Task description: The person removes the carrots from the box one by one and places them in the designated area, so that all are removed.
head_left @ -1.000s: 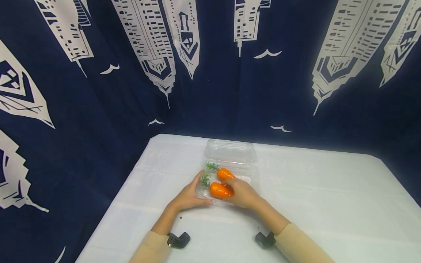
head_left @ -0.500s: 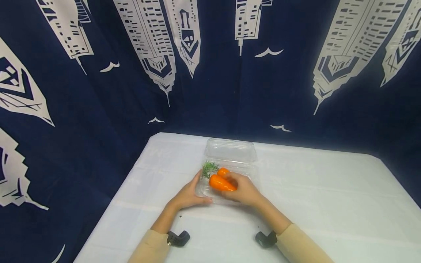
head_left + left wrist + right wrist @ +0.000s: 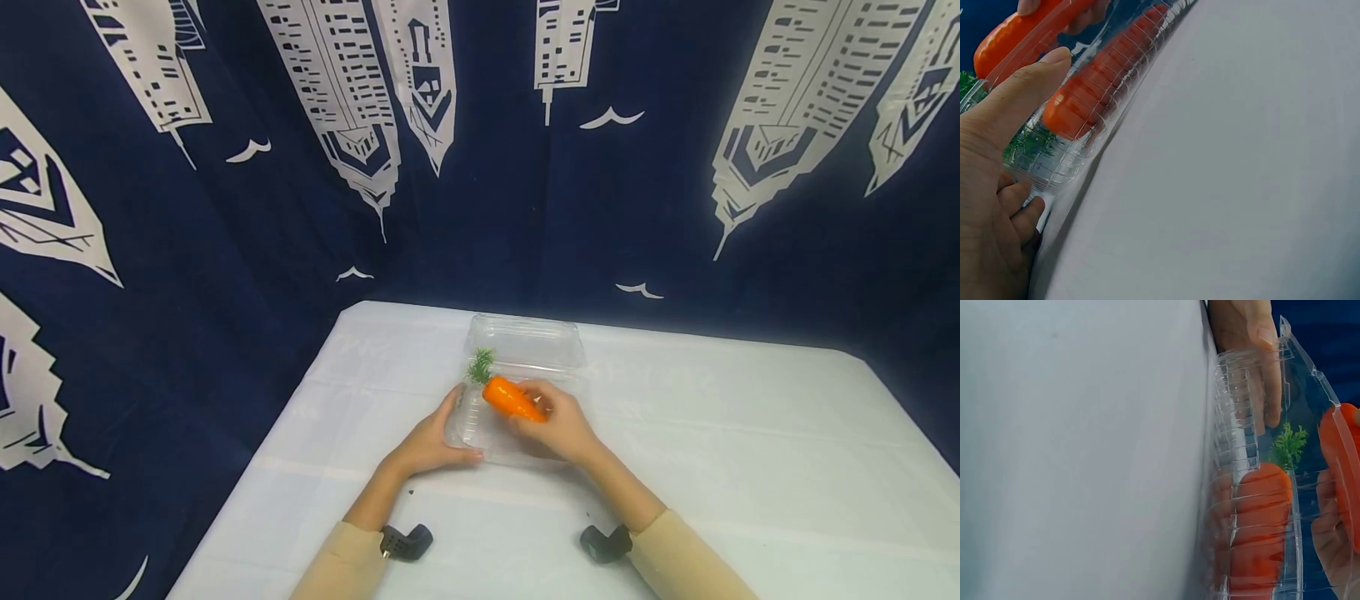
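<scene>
My right hand (image 3: 558, 421) grips an orange toy carrot (image 3: 513, 398) with green leaves, holding it tilted above a clear plastic clamshell box (image 3: 480, 433). In the left wrist view, another carrot (image 3: 1097, 87) lies inside the box, seen through its ribbed wall. The raised carrot hides that one in the head view. At the box's left end, my left hand (image 3: 435, 442) holds the corner, thumb along the near side and fingers at the left side. The right wrist view shows the lying carrot (image 3: 1260, 525) below the raised carrot (image 3: 1338, 462).
The box's clear lid (image 3: 525, 340) is folded back at the far side. Everything stands on a white-covered table (image 3: 720, 450), with its far edge just behind the lid. A dark blue cloth (image 3: 480, 225) with white building prints hangs behind.
My right hand has lifted the nearer carrot out of its place beside the other one and moved it up and away from me. My left hand has stayed at the box's corner.
</scene>
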`<action>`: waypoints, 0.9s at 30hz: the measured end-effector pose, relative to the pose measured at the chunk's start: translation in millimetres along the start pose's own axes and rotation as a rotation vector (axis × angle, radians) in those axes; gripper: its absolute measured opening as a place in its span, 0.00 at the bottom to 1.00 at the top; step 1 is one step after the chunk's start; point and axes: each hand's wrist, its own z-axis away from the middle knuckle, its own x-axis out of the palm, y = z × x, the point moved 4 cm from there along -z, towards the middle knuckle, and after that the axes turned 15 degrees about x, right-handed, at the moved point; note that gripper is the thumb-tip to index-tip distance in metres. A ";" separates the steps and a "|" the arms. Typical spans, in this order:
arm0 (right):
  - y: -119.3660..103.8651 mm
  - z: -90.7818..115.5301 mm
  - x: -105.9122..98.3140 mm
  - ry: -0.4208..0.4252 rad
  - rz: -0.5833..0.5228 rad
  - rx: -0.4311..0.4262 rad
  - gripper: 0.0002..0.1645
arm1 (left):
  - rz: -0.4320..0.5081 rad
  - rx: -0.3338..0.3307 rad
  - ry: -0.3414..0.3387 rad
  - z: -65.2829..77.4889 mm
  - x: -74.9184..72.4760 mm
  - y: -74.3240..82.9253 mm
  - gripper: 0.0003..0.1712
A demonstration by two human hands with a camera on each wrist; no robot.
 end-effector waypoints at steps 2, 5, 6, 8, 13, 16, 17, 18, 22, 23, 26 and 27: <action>-0.3 0.3 -2.2 0.026 -0.013 0.003 0.26 | 0.002 0.004 0.000 -0.7 -0.1 0.6 0.71; -1.6 1.2 -5.7 0.050 -0.051 0.022 0.25 | 0.003 0.006 -0.001 -1.4 0.1 1.1 0.71; -2.2 1.6 -7.1 0.057 -0.065 0.032 0.24 | 0.005 0.007 -0.001 -1.4 0.3 1.4 0.71; -2.7 2.0 -10.3 0.070 -0.101 0.065 0.23 | 0.005 -0.003 -0.004 -1.3 0.7 1.0 0.71; -14.0 8.6 -23.6 0.089 -0.160 0.131 0.23 | -0.005 -0.021 -0.003 -0.3 0.7 0.0 0.71; -15.5 10.6 -33.8 0.106 -0.165 0.143 0.24 | -0.007 -0.021 -0.001 0.3 0.1 0.6 0.71; -15.4 11.1 -37.4 0.115 -0.160 0.146 0.24 | -0.007 -0.020 0.000 0.5 -0.1 1.1 0.71; -14.3 11.5 -40.8 0.123 -0.159 0.145 0.24 | -0.006 -0.020 0.000 0.5 -0.1 1.4 0.71; -1.0 8.5 -51.6 0.155 -0.173 0.164 0.23 | -0.007 -0.021 -0.002 0.0 0.2 1.8 0.71; 0.0 8.9 -54.2 0.164 -0.176 0.169 0.23 | -0.007 -0.017 -0.002 -0.3 0.2 1.8 0.71; 4.3 10.3 -62.0 0.195 -0.183 0.191 0.22 | -0.010 -0.022 -0.004 -0.7 0.7 0.7 0.71; 6.2 10.8 -64.5 0.204 -0.185 0.198 0.22 | -0.012 -0.024 -0.005 -0.7 0.9 0.4 0.71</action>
